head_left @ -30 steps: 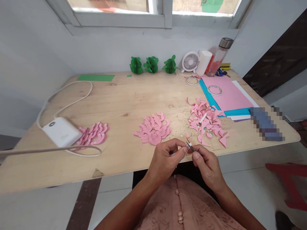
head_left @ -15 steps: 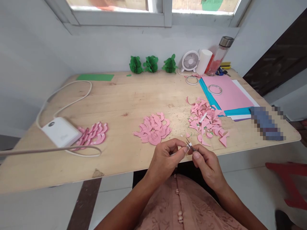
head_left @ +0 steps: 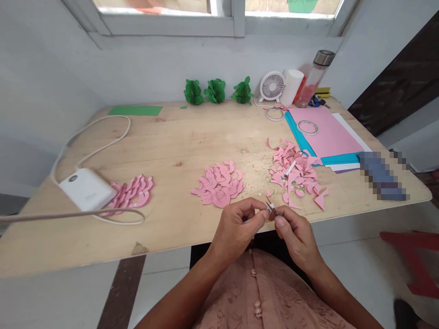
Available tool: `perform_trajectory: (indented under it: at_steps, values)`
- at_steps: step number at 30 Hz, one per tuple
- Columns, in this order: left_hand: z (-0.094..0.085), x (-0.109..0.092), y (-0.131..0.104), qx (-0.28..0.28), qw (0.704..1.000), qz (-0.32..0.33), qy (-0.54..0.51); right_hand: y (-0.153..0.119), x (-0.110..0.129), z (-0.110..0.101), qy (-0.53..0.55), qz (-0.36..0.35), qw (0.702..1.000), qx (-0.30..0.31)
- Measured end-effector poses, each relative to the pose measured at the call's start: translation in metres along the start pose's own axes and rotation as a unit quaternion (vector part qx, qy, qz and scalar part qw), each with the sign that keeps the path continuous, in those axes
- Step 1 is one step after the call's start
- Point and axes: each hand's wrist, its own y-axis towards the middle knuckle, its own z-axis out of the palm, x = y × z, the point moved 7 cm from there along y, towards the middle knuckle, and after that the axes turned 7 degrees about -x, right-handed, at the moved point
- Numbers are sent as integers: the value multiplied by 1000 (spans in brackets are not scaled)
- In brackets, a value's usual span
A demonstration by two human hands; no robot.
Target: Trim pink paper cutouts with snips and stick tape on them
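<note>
White piece (head_left: 272,206) is showing, in the head view, at the near edge of the table (head_left: 171,141), between the fingertips of my two hands and a little right of the middle. From my distant seat I am pinching it with the left hand (head_left: 236,226), thumb and index finger pressing together, while the right hand (head_left: 295,235) is gripping a slim pointed tool (head_left: 275,212) between thumb and bent fingers. The tool's tips are pointing far and slightly left, passing beside the piece; whether they are biting into it, I cannot tell. Just beyond my left hand, curved pink cut-outs (head_left: 221,185) are lying in a loose heap, and to the right of them jagged pink scraps (head_left: 291,169) are spreading over the wood. Farther right, a pink sheet (head_left: 332,141) is resting on blue sheets (head_left: 339,160), and a ring of tape (head_left: 308,134) is lying on top. On the left, a white device (head_left: 87,189) with a looping cable is sitting against a row of glossy pink pieces (head_left: 139,194). Along the far edge, a green strip (head_left: 135,111) is lying flat at left, three green paper shapes (head_left: 216,91) are standing near the middle, and a small fan (head_left: 272,87), a white cylinder (head_left: 293,87) and a clear bottle (head_left: 315,80) are standing at right.
</note>
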Motion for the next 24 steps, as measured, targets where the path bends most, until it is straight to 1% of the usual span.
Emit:
perform_trajectory:
  at_steps: [5, 10, 19, 24]
  values:
    - [0, -3, 0, -5, 1000, -3, -1, 1, 1, -1, -18, -1, 1000, -8]
    - [-1, -2, 0, -5, 1000, -6, -3, 2, -2, -2, -19, 1, 1000, -3]
    - [-1, 0, 0, 2, 1000, 1, 8, 1, -8, -3, -20, 6, 1000, -12]
    - [1, 2, 0, 12, 1000, -10, 0, 0, -9, -4, -35, 10, 999, -20]
